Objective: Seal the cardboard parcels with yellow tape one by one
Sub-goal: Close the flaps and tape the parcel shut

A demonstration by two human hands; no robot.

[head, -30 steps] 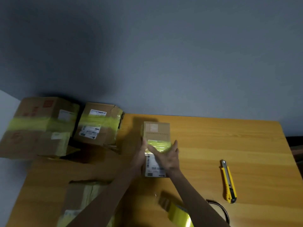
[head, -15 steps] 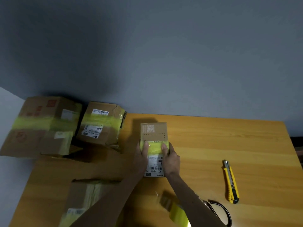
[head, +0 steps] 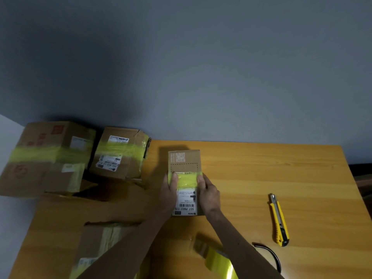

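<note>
A small cardboard parcel (head: 184,161) lies in the middle of the wooden table (head: 261,178), with a white shipping label and a band of yellow tape (head: 186,179) across its top. My left hand (head: 170,195) grips the parcel's left side, thumb on the tape. On the right side my right hand (head: 208,195) holds it, thumb pressed on the tape's other end. A roll of yellow tape (head: 218,262) lies near the front edge, partly behind my right forearm.
A yellow utility knife (head: 278,220) lies to the right, with black scissors handles (head: 269,256) near it. Two taped parcels stand at the back left, a large one (head: 46,156) and a medium one (head: 120,152). Another taped box (head: 100,246) sits front left.
My right hand has moved from lying across the top of the parcel to its right side. Both thumbs now press on the tape band.
</note>
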